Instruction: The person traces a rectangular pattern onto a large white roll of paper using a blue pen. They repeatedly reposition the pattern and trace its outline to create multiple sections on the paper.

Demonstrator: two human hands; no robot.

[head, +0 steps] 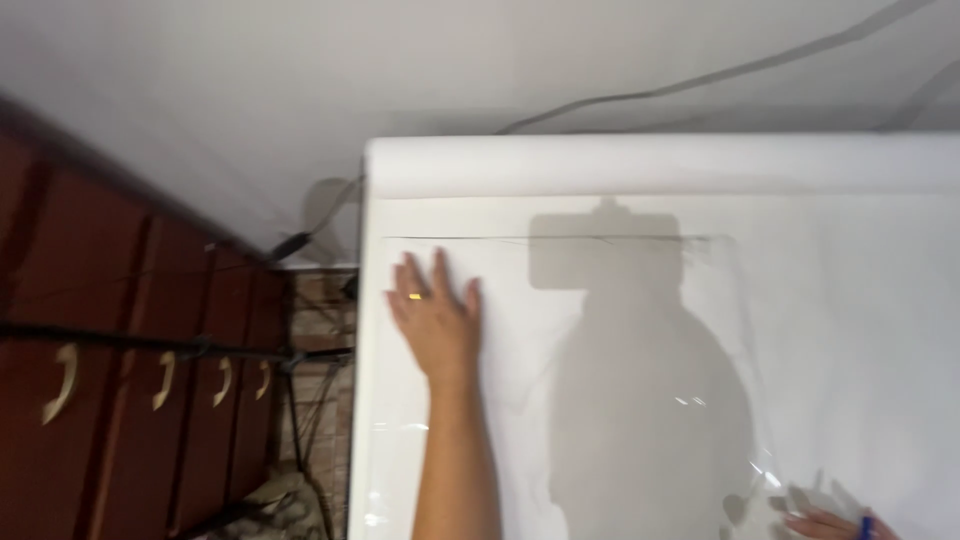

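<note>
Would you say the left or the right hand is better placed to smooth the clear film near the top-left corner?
Left, probably. The left hand lies flat on the clear film near that corner; the right hand is at the bottom right edge, holding something blue.

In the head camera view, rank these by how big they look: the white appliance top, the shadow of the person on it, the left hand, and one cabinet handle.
1. White appliance top
2. Shadow
3. Left hand, flat on the top
4. Cabinet handle, smallest here, though it sits farther from the camera
</note>
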